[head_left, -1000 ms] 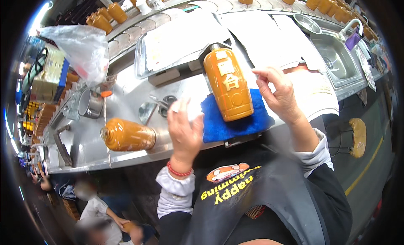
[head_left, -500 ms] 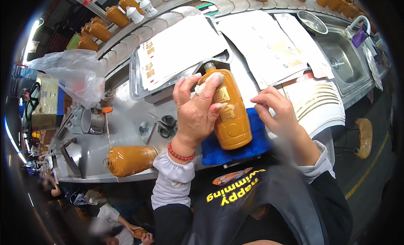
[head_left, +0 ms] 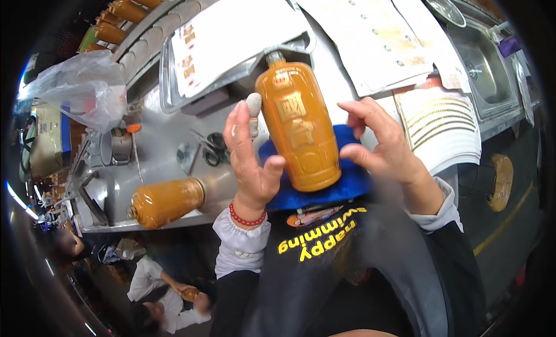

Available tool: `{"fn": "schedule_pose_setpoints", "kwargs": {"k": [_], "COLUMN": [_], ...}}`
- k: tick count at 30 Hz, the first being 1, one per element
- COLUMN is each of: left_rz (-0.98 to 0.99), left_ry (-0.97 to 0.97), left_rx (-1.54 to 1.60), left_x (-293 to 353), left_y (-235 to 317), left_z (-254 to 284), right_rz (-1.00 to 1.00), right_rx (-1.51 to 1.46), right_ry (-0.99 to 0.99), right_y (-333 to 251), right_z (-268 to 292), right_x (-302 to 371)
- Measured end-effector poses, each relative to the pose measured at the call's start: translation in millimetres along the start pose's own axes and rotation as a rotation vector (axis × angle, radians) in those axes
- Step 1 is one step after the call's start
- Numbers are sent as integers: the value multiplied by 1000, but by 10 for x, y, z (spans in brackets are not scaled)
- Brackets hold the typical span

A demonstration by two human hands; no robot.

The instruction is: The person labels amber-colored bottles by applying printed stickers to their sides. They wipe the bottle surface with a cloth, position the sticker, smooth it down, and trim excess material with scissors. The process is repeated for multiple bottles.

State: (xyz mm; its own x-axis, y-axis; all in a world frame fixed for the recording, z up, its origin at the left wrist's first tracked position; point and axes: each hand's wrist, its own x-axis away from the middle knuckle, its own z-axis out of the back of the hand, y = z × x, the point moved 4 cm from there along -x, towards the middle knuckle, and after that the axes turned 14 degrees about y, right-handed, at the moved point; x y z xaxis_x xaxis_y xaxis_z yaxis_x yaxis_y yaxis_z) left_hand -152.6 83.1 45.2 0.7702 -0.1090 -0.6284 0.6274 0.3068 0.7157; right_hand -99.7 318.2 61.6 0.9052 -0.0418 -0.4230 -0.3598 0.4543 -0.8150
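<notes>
An orange-brown glazed bottle (head_left: 302, 125) with raised gold characters lies face up on a folded blue cloth (head_left: 356, 177), its neck pointing away from me. Along its left side is my left hand (head_left: 252, 157), fingers stretched and thumb apart, with beige covers on some fingertips. My right hand (head_left: 388, 140) hovers at the bottle's right side, fingers curved and spread, the thumb tip close to the lower edge. Neither hand grips the bottle; whether a fingertip touches it I cannot tell. A second brown bottle (head_left: 171, 202) lies on its side at the left.
Black-handled scissors (head_left: 214, 148) and a metal pot (head_left: 120, 146) rest on the steel table. Printed sheets lie over a metal tray (head_left: 168, 76); a decal stack (head_left: 443, 131) sits at right, near the sink (head_left: 483, 76). A plastic bag (head_left: 87, 90) hangs left. Another person (head_left: 168, 296) sits lower left.
My left hand has come off the bottle's face to its left side, uncovering the gold characters. My right hand's fingers have spread, nearer the bottle. The whole view has shifted a little.
</notes>
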Motion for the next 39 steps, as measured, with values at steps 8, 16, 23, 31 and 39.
{"fn": "schedule_pose_setpoints", "kwargs": {"k": [8, 16, 23, 31, 39], "left_rz": [-160, -434, -513, 125, 121], "left_ry": [-26, -209, -254, 132, 190], "left_rx": [-234, -384, -349, -717, -843], "left_x": [670, 181, 169, 536, 228], "left_y": [206, 466, 549, -445, -923], "left_z": [148, 88, -10, 813, 1110], "right_rz": [155, 138, 284, 383, 495], "right_rx": [108, 181, 237, 111, 63], "right_ry": [-47, -8, 95, 49, -194], "right_y": [-14, -82, -326, -869, -1317], "right_z": [-146, 28, 244, -225, -1084], "right_x": [334, 267, -168, -145, 22]}}
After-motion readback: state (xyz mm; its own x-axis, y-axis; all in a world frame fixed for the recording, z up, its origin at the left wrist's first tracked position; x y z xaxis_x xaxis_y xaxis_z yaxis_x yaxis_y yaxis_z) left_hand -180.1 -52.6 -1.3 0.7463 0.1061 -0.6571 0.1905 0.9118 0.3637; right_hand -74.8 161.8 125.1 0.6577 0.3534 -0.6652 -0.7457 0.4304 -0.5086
